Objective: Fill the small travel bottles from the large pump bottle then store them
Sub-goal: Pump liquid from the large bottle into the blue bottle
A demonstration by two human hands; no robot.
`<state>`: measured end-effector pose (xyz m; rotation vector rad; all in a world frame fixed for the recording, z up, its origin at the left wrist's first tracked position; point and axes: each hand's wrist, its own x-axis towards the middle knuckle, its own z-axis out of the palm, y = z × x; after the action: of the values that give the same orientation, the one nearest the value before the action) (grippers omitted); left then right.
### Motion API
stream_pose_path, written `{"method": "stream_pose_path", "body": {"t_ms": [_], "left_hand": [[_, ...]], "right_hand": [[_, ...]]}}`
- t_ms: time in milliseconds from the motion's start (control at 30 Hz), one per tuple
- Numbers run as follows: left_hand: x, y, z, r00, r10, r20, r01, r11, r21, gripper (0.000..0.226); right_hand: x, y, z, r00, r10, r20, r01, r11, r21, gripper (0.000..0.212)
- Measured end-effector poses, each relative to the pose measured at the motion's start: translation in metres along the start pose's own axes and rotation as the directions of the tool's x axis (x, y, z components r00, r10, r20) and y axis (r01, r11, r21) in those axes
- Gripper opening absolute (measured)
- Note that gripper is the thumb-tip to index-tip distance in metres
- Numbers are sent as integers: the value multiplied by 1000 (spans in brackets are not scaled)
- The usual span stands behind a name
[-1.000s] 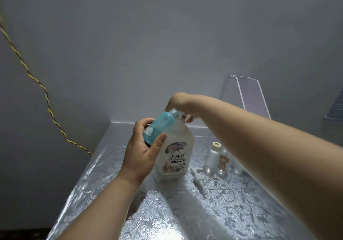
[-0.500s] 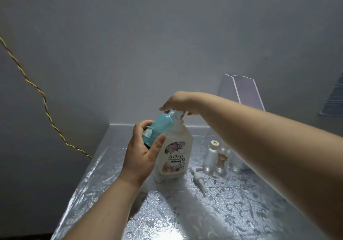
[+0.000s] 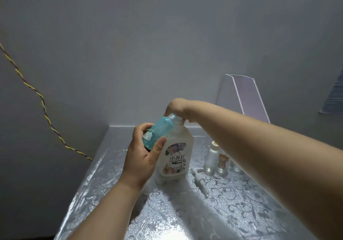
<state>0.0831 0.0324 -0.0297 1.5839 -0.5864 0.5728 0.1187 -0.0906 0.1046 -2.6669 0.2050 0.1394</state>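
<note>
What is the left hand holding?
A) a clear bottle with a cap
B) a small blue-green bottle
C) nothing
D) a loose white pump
B: the left hand grips the small blue-green bottle, tilted with its mouth toward the top of the big white bottle.

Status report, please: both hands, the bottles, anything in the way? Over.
Left hand grips teal bottle, tilted, mouth at top of big bottle. Right hand over that top, grip hidden. Loose pump, clear bottles off to the right, not blocking.
</note>
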Motion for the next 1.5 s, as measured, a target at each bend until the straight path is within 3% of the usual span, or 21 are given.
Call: {"method": "stream_pose_path", "body": {"t_ms": [200,467,967,1267,1500], "left_hand": [[0,5,-1,1000,2,7,-2,1000,19,29],[0,0,1,1000,5,14,-5,1000,18,28],[0,4,0,1000,-15,5,15,1000,17,29],[-3,8,1,999,-36,16,36,999,0,27],[-3,13,-1,999,-48,16,48,999,-9,26]], "right_hand": [[-10,-8,-14,995,-99,7,99,993,-59,43],[-5,1,0,1000,3,-7,-2,999,33,38],[1,-4,-4,998,-63,-7,63,997,34,36],[4,-1,4,999,-36,-11,35,995,-97,38],[-3,-7,-9,987,-163,6,162,976,-147,39]]}}
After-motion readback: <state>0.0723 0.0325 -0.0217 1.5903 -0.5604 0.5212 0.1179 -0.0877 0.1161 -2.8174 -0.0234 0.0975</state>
